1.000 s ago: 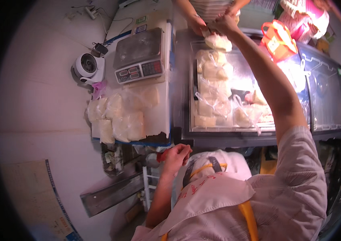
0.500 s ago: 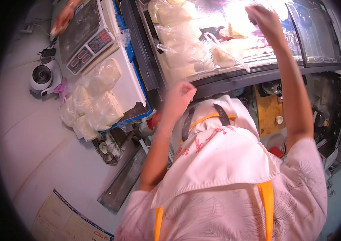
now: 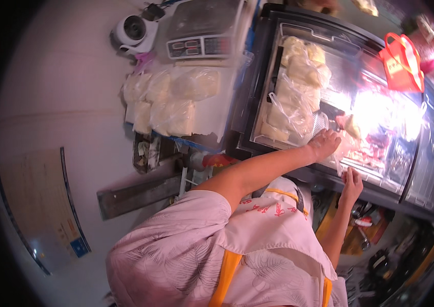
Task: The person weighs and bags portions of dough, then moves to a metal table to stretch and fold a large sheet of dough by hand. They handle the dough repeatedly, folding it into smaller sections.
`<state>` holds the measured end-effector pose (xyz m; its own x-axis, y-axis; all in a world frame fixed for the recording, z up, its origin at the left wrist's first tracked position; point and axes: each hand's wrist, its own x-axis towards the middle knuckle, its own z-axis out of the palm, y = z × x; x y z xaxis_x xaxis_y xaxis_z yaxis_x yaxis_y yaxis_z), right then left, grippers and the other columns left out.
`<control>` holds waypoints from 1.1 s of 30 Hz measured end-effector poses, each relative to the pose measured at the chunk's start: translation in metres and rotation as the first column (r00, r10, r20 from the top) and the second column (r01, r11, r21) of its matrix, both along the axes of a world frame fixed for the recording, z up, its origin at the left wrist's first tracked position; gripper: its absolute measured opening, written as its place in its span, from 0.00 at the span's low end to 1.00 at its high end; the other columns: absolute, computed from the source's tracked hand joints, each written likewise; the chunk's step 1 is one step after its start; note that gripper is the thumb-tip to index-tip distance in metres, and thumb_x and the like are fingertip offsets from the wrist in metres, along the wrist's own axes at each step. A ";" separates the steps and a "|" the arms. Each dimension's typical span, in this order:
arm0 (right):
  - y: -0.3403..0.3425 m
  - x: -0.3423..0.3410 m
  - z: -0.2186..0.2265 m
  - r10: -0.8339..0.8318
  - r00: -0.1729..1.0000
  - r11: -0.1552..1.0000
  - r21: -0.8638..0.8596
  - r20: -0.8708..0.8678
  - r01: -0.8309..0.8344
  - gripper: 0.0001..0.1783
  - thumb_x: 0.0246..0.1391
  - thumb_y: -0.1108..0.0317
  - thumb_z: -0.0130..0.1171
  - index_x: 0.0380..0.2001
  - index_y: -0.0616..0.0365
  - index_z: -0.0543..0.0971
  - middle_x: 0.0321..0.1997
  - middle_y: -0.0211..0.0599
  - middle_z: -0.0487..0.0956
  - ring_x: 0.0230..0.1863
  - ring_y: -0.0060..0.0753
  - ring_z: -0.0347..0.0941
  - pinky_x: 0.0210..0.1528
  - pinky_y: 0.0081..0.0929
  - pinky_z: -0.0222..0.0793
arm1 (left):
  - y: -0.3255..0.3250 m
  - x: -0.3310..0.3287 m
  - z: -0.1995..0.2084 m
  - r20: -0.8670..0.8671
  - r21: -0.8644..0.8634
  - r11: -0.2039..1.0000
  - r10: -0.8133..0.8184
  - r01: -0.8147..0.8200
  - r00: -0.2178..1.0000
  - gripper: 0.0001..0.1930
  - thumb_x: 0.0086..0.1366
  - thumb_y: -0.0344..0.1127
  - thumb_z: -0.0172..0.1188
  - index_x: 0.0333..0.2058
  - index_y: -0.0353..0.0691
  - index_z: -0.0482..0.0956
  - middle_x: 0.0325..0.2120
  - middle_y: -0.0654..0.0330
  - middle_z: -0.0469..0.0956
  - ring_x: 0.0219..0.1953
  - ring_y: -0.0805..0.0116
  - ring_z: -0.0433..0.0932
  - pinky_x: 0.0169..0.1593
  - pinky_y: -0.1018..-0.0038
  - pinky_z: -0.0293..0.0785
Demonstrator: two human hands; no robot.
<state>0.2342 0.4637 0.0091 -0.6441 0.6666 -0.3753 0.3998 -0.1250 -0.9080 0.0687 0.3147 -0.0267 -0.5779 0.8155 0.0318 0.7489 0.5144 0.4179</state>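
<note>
My left hand [image 3: 324,145] reaches over the near edge of a lit glass display case, its fingers curled on a thin clear plastic bag [image 3: 337,159]. Just to the right and nearer, my right hand [image 3: 351,183] pinches the bag's edge between thumb and fingers. Pale contents in the bag are partly lost in glare. Left of my hands, a row of pale yellowish blocks [image 3: 292,97] in clear plastic bags lies inside the case. Reddish and pale pieces [image 3: 351,126] lie beyond my fingers, too bright to identify.
A scale [image 3: 202,30] stands on the side counter at the left, with several bagged pale blocks [image 3: 171,110] in front. A white fan [image 3: 134,30] is behind them. A red carrier bag [image 3: 402,64] rests on the case's far right. Shelves with utensils [image 3: 362,222] lie below the case.
My view has turned to the right. My left hand has come over the case onto the bag; my right hand has dropped to the near edge. Another person's hand by the scale is out of view.
</note>
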 end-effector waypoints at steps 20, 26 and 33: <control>-0.067 -0.018 0.008 0.110 0.993 0.992 0.062 0.031 -0.112 0.08 0.71 0.68 0.61 0.38 0.62 0.82 0.28 0.25 0.76 0.28 0.15 0.65 0.30 0.17 0.60 | -0.413 -0.183 0.282 0.377 0.343 0.645 0.572 -0.683 0.729 0.13 0.59 0.34 0.76 0.27 0.37 0.77 0.23 0.70 0.74 0.29 0.81 0.69 0.35 0.75 0.69; -0.143 -0.008 0.009 0.110 0.985 0.989 0.087 0.136 -0.122 0.08 0.71 0.67 0.62 0.39 0.62 0.83 0.27 0.26 0.76 0.26 0.16 0.66 0.28 0.16 0.60 | -0.620 -0.367 0.228 0.004 0.182 0.576 0.810 -0.797 0.586 0.20 0.59 0.43 0.76 0.25 0.37 0.74 0.20 0.65 0.73 0.26 0.75 0.69 0.33 0.68 0.67; -0.193 0.023 0.016 -0.037 0.971 0.989 0.147 0.236 0.002 0.08 0.69 0.67 0.64 0.40 0.62 0.84 0.28 0.29 0.81 0.26 0.17 0.71 0.28 0.17 0.65 | -0.756 -0.513 0.115 -0.096 0.087 0.580 0.814 -0.810 0.573 0.20 0.55 0.47 0.76 0.24 0.38 0.78 0.21 0.52 0.79 0.26 0.57 0.76 0.35 0.59 0.73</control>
<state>0.2576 0.2705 0.0250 -0.5342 0.7369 -0.4143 0.6050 -0.0091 -0.7962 -0.4439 -0.4417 0.0885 -0.9874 0.0036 0.1581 0.0654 0.9194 0.3878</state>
